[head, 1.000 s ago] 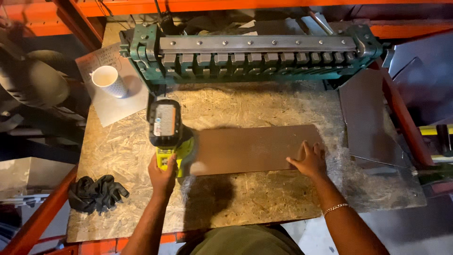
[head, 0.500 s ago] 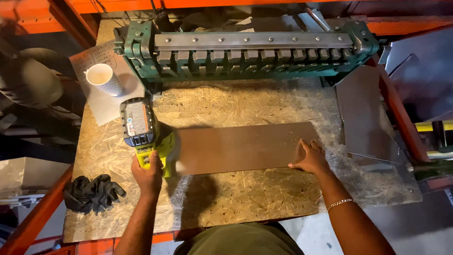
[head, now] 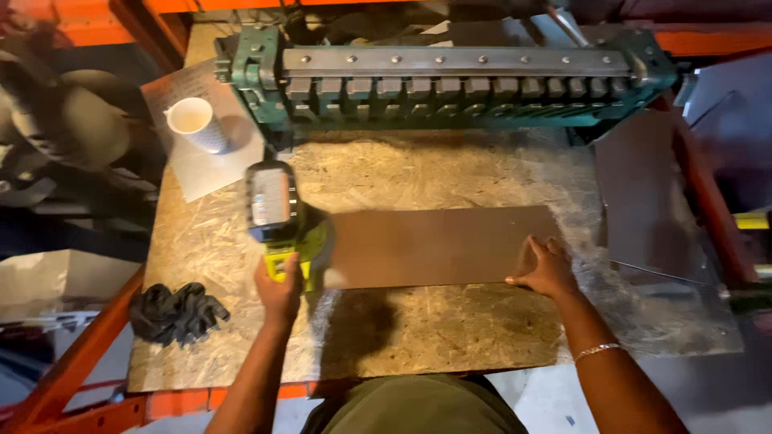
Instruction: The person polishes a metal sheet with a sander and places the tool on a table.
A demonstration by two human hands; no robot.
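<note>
My left hand grips the handle of a yellow-green cordless power tool with a dark battery pack on top. The tool stands at the left end of a flat brown metal sheet that lies on the chipboard worktop. My right hand rests flat on the sheet's right end, fingers spread, with a thin bracelet on the wrist. The tool's working end is hidden beneath its body.
A green bending machine with a row of steel fingers spans the back of the bench. A white paper cup stands on paper at the back left. Black gloves lie front left. Another metal sheet lies right. Orange rack beams surround the bench.
The tool in my left hand shifted left along the sheet's end, then back right a little. My right hand stayed on the sheet's right end.
</note>
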